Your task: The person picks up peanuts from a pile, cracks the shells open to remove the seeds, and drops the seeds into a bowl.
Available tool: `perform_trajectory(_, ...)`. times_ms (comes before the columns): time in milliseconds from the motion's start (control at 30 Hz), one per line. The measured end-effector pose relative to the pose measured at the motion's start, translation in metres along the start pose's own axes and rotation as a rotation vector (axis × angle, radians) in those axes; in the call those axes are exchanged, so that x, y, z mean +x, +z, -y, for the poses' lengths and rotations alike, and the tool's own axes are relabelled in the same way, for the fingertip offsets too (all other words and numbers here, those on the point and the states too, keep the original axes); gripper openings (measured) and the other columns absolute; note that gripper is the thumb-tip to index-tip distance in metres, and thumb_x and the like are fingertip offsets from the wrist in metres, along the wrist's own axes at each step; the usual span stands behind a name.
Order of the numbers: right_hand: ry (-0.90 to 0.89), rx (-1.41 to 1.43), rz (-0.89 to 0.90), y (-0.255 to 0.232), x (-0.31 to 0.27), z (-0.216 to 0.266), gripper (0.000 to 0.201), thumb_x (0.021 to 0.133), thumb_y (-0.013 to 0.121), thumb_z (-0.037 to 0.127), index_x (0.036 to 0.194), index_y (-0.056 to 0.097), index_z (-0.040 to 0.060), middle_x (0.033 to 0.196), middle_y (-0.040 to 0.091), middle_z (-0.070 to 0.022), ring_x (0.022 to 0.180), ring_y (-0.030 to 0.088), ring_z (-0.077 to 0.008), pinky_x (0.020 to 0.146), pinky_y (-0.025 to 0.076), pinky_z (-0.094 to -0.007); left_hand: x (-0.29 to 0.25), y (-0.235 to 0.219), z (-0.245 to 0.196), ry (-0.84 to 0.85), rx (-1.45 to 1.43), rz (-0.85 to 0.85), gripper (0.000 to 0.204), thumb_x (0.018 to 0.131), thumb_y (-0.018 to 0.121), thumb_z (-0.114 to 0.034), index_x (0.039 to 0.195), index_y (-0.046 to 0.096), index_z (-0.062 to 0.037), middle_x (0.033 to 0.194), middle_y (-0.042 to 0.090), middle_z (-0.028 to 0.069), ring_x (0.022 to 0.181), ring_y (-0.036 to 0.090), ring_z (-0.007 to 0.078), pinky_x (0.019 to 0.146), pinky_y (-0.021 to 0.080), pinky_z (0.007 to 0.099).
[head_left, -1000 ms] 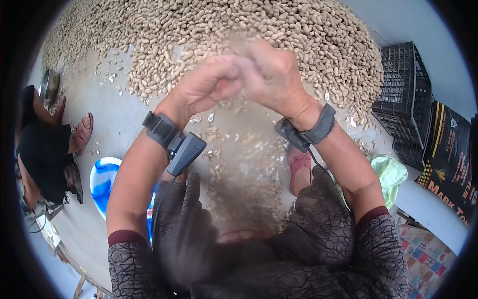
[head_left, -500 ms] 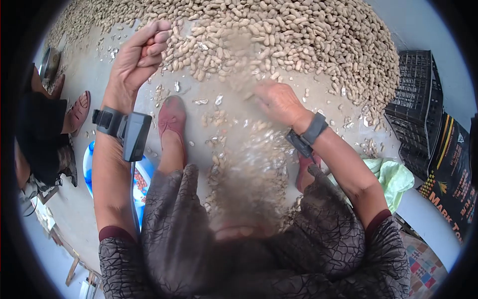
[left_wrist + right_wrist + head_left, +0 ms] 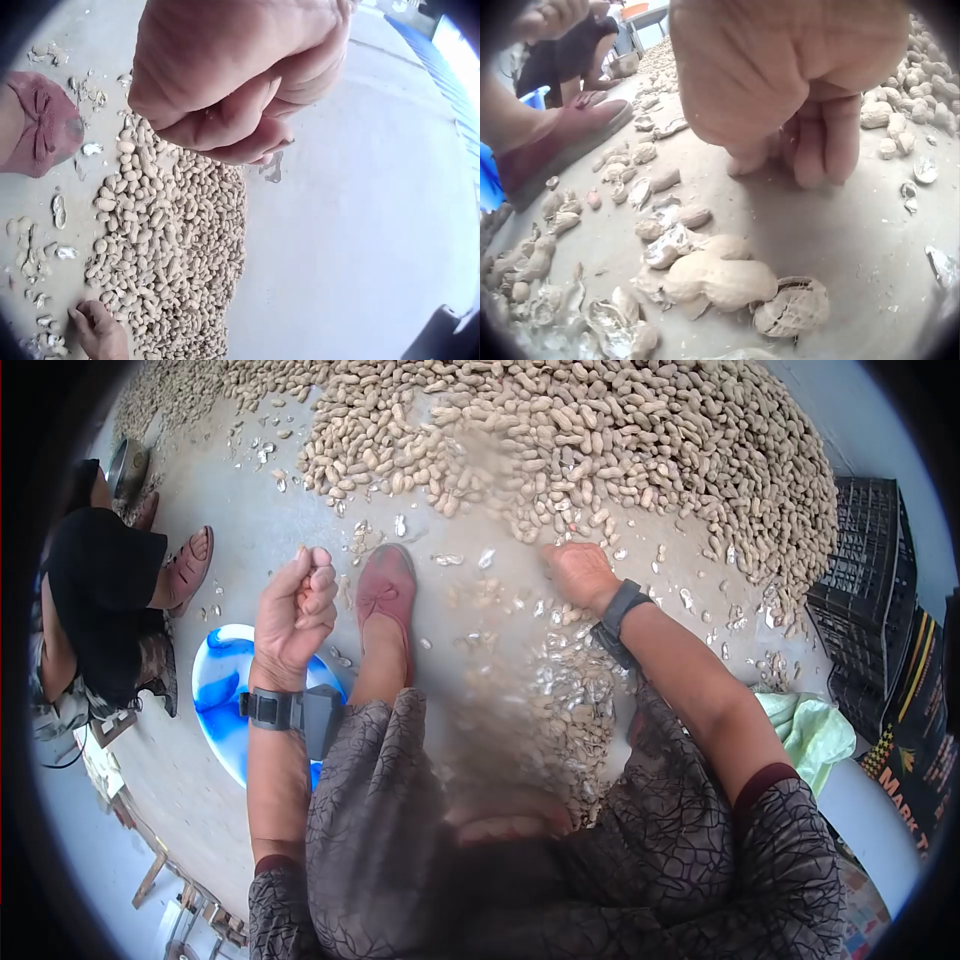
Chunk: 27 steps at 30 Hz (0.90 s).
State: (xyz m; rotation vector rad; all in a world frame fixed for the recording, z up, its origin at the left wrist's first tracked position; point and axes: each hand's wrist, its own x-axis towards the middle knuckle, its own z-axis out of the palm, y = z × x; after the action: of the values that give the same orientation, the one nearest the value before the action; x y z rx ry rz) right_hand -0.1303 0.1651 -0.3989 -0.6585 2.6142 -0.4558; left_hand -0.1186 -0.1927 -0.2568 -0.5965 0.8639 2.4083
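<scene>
Above the blue-and-white basin (image 3: 222, 695), my left hand (image 3: 298, 610) is raised with its fingers curled in. The left wrist view shows the same hand (image 3: 240, 79) with fingers folded toward the palm; whatever is inside is hidden. My right hand (image 3: 582, 575) is low at the near edge of the peanut pile (image 3: 620, 450). In the right wrist view this hand (image 3: 791, 82) points its loosely bent fingers (image 3: 838, 142) down at the floor, with no peanut visible in them. Whole peanuts (image 3: 724, 281) and broken shells (image 3: 615, 326) lie close by.
Shells and peanuts (image 3: 575, 710) lie between the legs, beside a pink shoe (image 3: 387, 585). At left, another person's sandalled foot (image 3: 188, 570) and a metal bowl (image 3: 128, 468). At right, a black crate (image 3: 860, 550), a green bag (image 3: 815, 735) and a printed black sack (image 3: 915, 730).
My hands were together over the pile, then parted. My left hand has come down and back from the pile's left edge to the basin. My right hand stays low, slightly further right in view.
</scene>
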Motion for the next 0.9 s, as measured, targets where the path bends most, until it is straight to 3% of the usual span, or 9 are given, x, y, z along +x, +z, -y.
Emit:
perform_trajectory(233,0.212,0.227,-0.098,-0.014,-0.023,-0.003,0.015,0.078,0.054,0.018,0.079,0.058,0.0045,0.076,0.061,-0.0159,0.076,0.06,-0.0344,0.066,0.047,-0.0418,-0.063,0.001,-0.034,0.183,0.25,-0.125,0.018,0.094,0.047,-0.015,0.098,0.05,0.0022,0.07,0.048,0.0026,0.048,0.036,0.0035,0.034,0.028,0.0127)
perform_trajectory(333,0.287,0.427,-0.186,-0.025,-0.041,-0.007,0.022,0.081,0.056,0.023,0.082,0.057,0.0016,0.077,0.06,-0.0163,0.076,0.059,-0.0321,0.069,0.046,-0.0383,-0.1,-0.024,-0.021,0.279,0.356,-0.575,0.02,0.093,0.049,-0.018,0.09,0.055,0.0003,0.064,0.052,0.0013,0.046,0.038,0.0031,0.035,0.025,0.0131)
perform_trajectory(400,0.461,0.757,-0.047,-0.021,-0.046,-0.018,0.023,0.082,0.056,0.022,0.087,0.057,-0.0002,0.078,0.06,-0.0166,0.076,0.058,-0.0272,0.072,0.044,-0.0358,-0.121,-0.06,-0.01,0.211,0.579,-0.595,0.024,0.094,0.047,-0.022,0.085,0.057,-0.0013,0.064,0.055,0.0018,0.043,0.04,0.0051,0.036,0.029,0.0156)
perform_trajectory(567,0.385,0.689,-0.061,-0.011,-0.057,-0.032,0.022,0.083,0.052,0.016,0.093,0.058,-0.0015,0.083,0.062,-0.0166,0.077,0.058,-0.0227,0.074,0.045,-0.0327,-0.133,-0.115,0.035,0.099,0.89,-0.924,0.035,0.092,0.05,-0.034,0.081,0.058,-0.0016,0.065,0.059,0.0055,0.05,0.054,0.0101,0.042,0.039,0.0203)
perform_trajectory(667,0.365,0.694,-0.073,-0.006,-0.071,-0.038,0.021,0.084,0.051,0.014,0.096,0.059,-0.0016,0.085,0.063,-0.0144,0.079,0.059,-0.0207,0.075,0.045,-0.0313,-0.126,-0.115,0.048,0.104,1.653,-0.962,0.055,0.089,0.046,-0.047,0.106,0.062,0.0019,0.093,0.066,0.0204,0.089,0.061,0.0346,0.085,0.045,0.0377)
perform_trajectory(733,0.358,0.749,-0.085,-0.006,-0.076,-0.039,0.021,0.084,0.05,0.013,0.096,0.059,-0.0017,0.085,0.063,-0.0131,0.08,0.059,-0.0199,0.076,0.046,-0.0311,-0.119,-0.093,0.057,0.144,1.598,-0.913,0.051,0.087,0.05,-0.047,0.097,0.063,0.0012,0.084,0.064,0.022,0.081,0.061,0.0354,0.075,0.045,0.0392)
perform_trajectory(767,0.297,0.752,-0.117,-0.006,-0.077,-0.038,0.017,0.084,0.05,0.01,0.095,0.057,-0.0009,0.077,0.061,-0.0095,0.064,0.057,-0.015,0.059,0.045,-0.0268,-0.116,-0.091,0.062,0.198,1.656,-0.88,0.051,0.086,0.052,-0.046,0.091,0.063,0.003,0.078,0.063,0.0215,0.074,0.061,0.0336,0.068,0.045,0.0395)
perform_trajectory(800,0.241,0.754,-0.154,-0.007,-0.077,-0.039,0.013,0.084,0.05,0.007,0.093,0.054,-0.0001,0.068,0.059,-0.0058,0.048,0.055,-0.0101,0.043,0.044,-0.0225,-0.11,-0.079,0.062,-0.004,1.71,-0.924,0.056,0.08,0.057,-0.052,0.088,0.062,0.0038,0.078,0.062,0.0216,0.076,0.061,0.0344,0.068,0.046,0.0393)
perform_trajectory(900,0.212,0.924,-0.145,-0.047,-0.082,-0.009,0.012,0.084,0.052,0.009,0.094,0.055,0.0011,0.074,0.061,-0.0063,0.054,0.058,-0.0109,0.046,0.047,-0.0223,-0.09,-0.084,0.07,-0.038,1.88,-1.034,0.043,0.074,0.06,-0.036,0.08,0.061,0.0061,0.077,0.062,0.0256,0.074,0.061,0.0391,0.069,0.046,0.0437)
